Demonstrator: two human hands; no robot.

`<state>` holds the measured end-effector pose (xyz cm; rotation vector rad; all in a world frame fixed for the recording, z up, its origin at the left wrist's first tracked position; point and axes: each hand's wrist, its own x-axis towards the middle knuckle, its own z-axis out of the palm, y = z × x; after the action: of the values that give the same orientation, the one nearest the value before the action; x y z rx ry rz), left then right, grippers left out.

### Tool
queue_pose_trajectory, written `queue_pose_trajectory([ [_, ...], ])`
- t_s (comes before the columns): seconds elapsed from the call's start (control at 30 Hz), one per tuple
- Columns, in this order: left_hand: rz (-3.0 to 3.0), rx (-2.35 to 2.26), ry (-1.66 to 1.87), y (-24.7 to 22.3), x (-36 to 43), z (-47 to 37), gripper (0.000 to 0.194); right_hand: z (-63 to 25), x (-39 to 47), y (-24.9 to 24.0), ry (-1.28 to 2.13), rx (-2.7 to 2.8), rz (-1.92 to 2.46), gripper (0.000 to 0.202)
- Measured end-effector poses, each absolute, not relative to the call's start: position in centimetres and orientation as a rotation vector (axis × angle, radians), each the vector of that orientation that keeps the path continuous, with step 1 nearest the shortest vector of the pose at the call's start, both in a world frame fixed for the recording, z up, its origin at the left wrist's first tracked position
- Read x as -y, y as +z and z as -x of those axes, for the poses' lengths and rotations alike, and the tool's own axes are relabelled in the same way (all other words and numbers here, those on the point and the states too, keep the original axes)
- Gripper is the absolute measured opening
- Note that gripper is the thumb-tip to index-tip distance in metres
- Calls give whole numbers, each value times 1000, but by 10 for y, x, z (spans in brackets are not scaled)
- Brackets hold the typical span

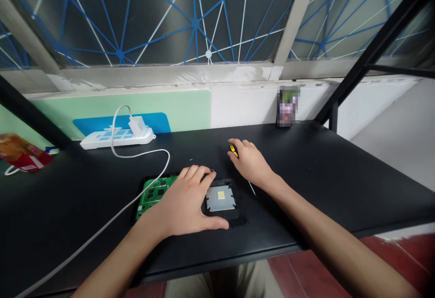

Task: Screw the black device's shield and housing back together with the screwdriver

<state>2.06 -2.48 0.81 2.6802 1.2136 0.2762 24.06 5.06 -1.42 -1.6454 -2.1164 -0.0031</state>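
Observation:
My left hand lies over the device on the black table, thumb and fingers apart, with nothing held in it. Left of it a green circuit board shows, partly hidden by the hand. Between its thumb and fingers is a silver metal plate with a small cream square, set in a black housing. My right hand is closed around a screwdriver with a yellow and black handle. The thin shaft points back toward me, beneath the hand, right of the housing.
A white power strip with a plugged-in charger lies at the back left. Its white cable runs across the table and the board. A red packet is at far left. A blurred upright object stands at back right.

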Motion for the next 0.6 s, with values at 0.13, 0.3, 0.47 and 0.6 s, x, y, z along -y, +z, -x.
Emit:
queue_pose_trajectory([
  [0.13,-2644,-1238,217,12,28,-20,108,-241,-51,-13,9,2107,1675,31],
  [0.3,-2654,-1240,187,13,29,-15,110,-242,-50,-14,26,2110,1701,27],
  [0.47,-2683,-1218,148,11,28,-14,106,-243,-53,-21,35,2146,1727,25],
  [0.6,-2682,-1213,163,9,28,-14,104,-243,-55,-24,34,2159,1726,26],
])
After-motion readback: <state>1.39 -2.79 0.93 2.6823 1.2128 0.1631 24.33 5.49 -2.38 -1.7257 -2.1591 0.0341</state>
